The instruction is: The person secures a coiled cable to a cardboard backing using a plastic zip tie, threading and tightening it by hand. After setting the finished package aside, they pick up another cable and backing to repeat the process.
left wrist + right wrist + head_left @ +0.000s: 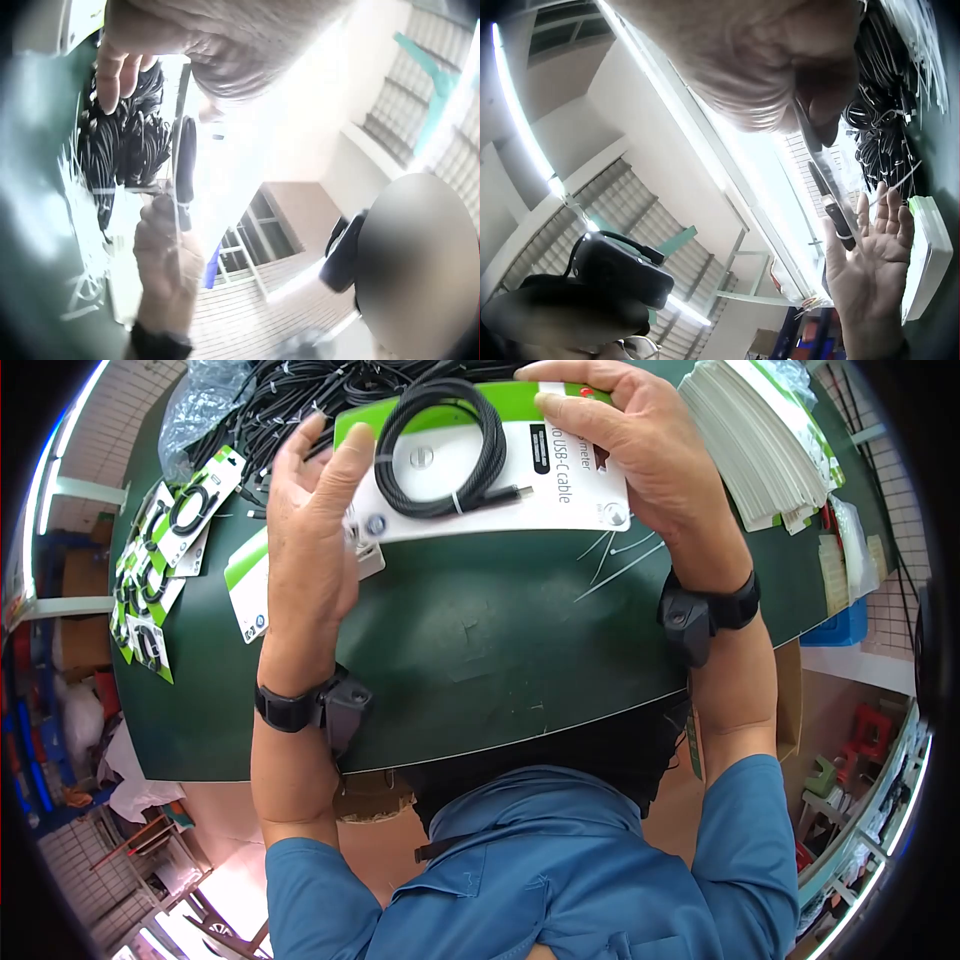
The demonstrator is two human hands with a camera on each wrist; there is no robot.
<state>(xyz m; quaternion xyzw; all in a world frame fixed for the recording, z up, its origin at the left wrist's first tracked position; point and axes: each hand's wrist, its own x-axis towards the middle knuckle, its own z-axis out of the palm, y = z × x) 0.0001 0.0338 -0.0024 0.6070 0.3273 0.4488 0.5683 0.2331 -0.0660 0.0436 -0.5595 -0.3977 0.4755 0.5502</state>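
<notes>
A white and green card [585,495] printed "to USB-C cable" is held up over the dark green table. Coiled on its front is a black braided cable [492,435], with white ties around it and a plug pointing right. My right hand [655,450] pinches the card's right end between thumb and fingers. At the opposite end, my left hand [315,530] is spread with the thumb up, right at the card's edge. The right wrist view shows that left palm [881,277] facing the card, fingers straight. Below the left hand lies a card pack [248,590], partly hidden.
Behind the card spreads a heap of black cables [300,395], beside a clear plastic bag [200,410]. Several carded cables [160,565] lie at the left. A tall stack of cards [750,445] stands at the right, near loose white zip ties [620,567].
</notes>
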